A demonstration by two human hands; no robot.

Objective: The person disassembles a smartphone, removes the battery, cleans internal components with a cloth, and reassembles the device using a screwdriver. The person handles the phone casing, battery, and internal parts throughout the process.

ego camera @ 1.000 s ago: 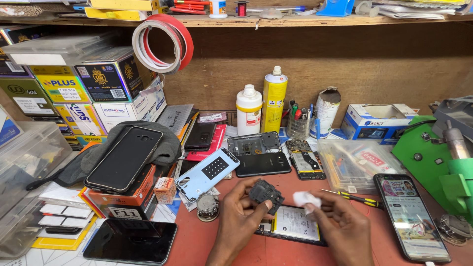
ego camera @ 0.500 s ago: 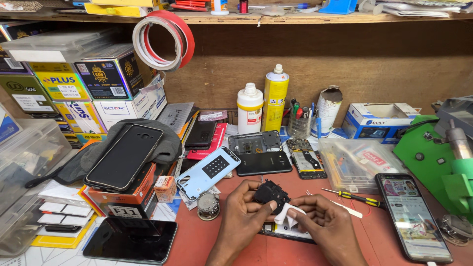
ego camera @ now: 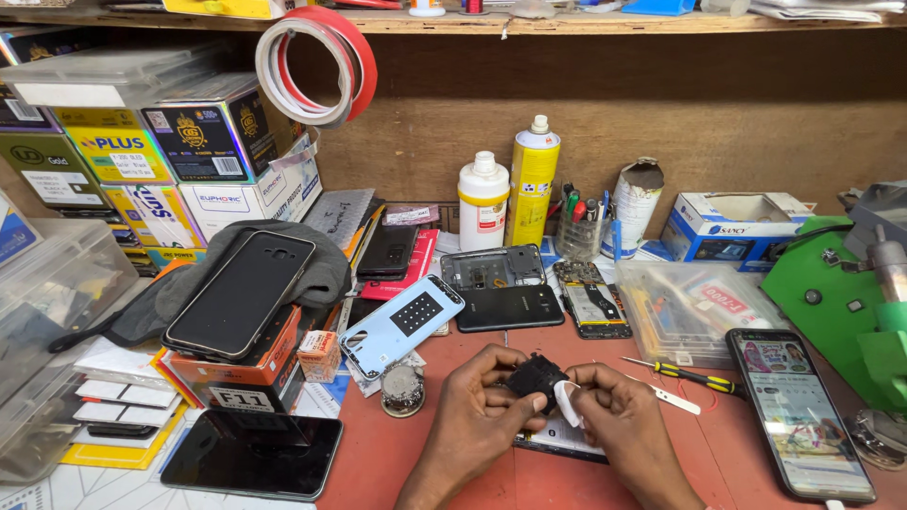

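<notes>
Step in hand: I judge I am wiping a small black phone part (ego camera: pixel 535 376) with a white wipe (ego camera: pixel 567 404), low in the frame's centre.
Left hand (ego camera: pixel 477 416): fingers closed round the black part, palm turned inward, wrist entering from the bottom edge.
Right hand (ego camera: pixel 619 425): thumb and fingers pinched on the wipe, pressed against the part.
Beneath: an opened phone (ego camera: pixel 557 439) lies flat on the red mat (ego camera: pixel 397 453).
Next move: likely needs light pressure and a steady left-hand hold.
</notes>
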